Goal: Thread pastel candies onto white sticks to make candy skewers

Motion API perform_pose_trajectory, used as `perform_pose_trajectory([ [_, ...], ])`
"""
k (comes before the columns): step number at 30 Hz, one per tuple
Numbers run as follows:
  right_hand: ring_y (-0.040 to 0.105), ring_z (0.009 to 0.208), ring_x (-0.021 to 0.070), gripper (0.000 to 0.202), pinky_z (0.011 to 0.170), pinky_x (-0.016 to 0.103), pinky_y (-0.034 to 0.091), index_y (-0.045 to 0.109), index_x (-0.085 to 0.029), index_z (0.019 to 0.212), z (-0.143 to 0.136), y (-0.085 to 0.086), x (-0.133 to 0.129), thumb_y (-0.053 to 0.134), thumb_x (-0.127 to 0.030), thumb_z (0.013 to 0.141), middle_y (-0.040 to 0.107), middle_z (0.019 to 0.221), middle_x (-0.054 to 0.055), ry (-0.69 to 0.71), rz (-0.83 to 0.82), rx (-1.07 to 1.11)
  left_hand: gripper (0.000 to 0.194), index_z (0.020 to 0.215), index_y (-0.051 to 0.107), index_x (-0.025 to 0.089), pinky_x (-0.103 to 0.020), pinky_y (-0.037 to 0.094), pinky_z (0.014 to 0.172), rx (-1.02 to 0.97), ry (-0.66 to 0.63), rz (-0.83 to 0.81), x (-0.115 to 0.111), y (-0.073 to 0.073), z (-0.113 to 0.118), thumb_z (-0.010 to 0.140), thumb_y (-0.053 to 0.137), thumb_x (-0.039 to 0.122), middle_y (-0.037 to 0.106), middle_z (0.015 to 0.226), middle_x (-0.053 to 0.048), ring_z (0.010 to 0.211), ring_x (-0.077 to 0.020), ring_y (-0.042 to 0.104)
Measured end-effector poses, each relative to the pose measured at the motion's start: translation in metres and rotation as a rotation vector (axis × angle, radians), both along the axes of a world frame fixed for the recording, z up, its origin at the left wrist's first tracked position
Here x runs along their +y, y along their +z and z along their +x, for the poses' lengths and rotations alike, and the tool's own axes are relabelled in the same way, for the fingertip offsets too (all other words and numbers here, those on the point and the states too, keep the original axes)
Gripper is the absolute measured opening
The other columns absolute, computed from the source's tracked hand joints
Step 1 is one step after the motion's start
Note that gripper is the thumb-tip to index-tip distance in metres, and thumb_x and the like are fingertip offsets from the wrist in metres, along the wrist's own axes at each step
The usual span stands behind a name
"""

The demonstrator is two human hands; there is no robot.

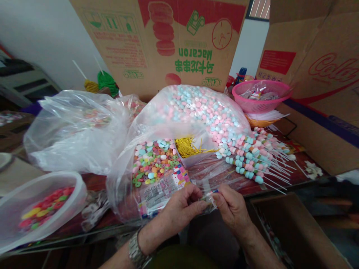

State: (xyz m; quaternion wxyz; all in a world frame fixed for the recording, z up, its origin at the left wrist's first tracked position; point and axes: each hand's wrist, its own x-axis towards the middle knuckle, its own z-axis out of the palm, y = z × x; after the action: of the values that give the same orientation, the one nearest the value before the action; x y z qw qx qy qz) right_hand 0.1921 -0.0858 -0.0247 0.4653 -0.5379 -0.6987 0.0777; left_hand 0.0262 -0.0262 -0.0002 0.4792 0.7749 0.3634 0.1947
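Note:
At the front edge of the table, both my hands meet over a small clear printed plastic wrapper (210,198). My left hand (186,201), with a metal watch on its wrist, is closed with thumb and fingers pinching one side. The other side is between the bent thumb and forefinger of my right hand (234,205). What is inside the wrapper is too blurred to make out. Just beyond my left hand lie flat printed wrappers (162,190) and loose coloured ring candies (157,160). Candy skewers (249,164) with white sticks are piled beyond my right hand.
A big clear bag of pastel candies (202,108) fills the middle. Gold twist ties (187,147) sit in a small box. A white bowl (78,186) stands left, a pink basket (244,102) right. Cardboard boxes (117,41) rise behind; an open carton (303,224) is lower right.

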Motion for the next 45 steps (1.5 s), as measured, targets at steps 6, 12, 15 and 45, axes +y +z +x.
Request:
perform_pose_trajectory([
  [6,0.047,0.052,0.0115,0.037,0.052,0.022,0.036,0.047,-0.019,0.060,0.037,0.005,0.004,0.035,-0.027,0.094,0.049,0.054,-0.001,-0.200,-0.062,-0.186,0.023,0.066,0.057,0.016,-0.019,0.039,0.051,-0.094,0.068,0.109,0.003,-0.011,-0.006,0.084,0.053,0.029,0.056,0.058,0.002,0.055,-0.0104,0.050],
  [12,0.056,0.077,0.0266,0.017,0.064,0.036,0.037,0.063,-0.014,0.077,0.139,0.011,0.020,0.048,-0.007,0.080,0.063,0.075,0.011,-0.644,-0.337,-0.909,0.016,0.080,0.067,0.017,-0.022,0.048,0.067,-0.228,0.046,0.356,0.018,0.010,-0.040,0.087,0.053,0.018,0.069,0.076,-0.002,0.070,-0.0127,0.062],
  [15,0.058,0.069,0.0255,0.019,0.061,0.036,0.039,0.064,-0.015,0.074,0.158,-0.002,0.014,0.048,-0.004,0.078,0.061,0.069,0.009,-0.521,-0.283,-0.988,0.016,0.090,0.069,0.020,-0.026,0.049,0.076,-0.228,0.042,0.425,0.022,0.013,-0.050,0.087,0.054,0.018,0.071,0.085,-0.003,0.079,-0.0149,0.065],
  [45,0.066,0.078,0.0191,0.024,0.075,0.030,0.052,0.065,-0.020,0.108,0.093,0.020,-0.063,0.054,-0.017,0.087,0.069,0.091,0.008,-0.239,0.218,-0.436,0.035,0.062,0.061,0.016,-0.022,0.043,0.058,-0.122,0.063,0.121,0.018,0.023,-0.048,0.087,0.049,0.038,0.059,0.062,-0.001,0.059,-0.0120,0.052],
])
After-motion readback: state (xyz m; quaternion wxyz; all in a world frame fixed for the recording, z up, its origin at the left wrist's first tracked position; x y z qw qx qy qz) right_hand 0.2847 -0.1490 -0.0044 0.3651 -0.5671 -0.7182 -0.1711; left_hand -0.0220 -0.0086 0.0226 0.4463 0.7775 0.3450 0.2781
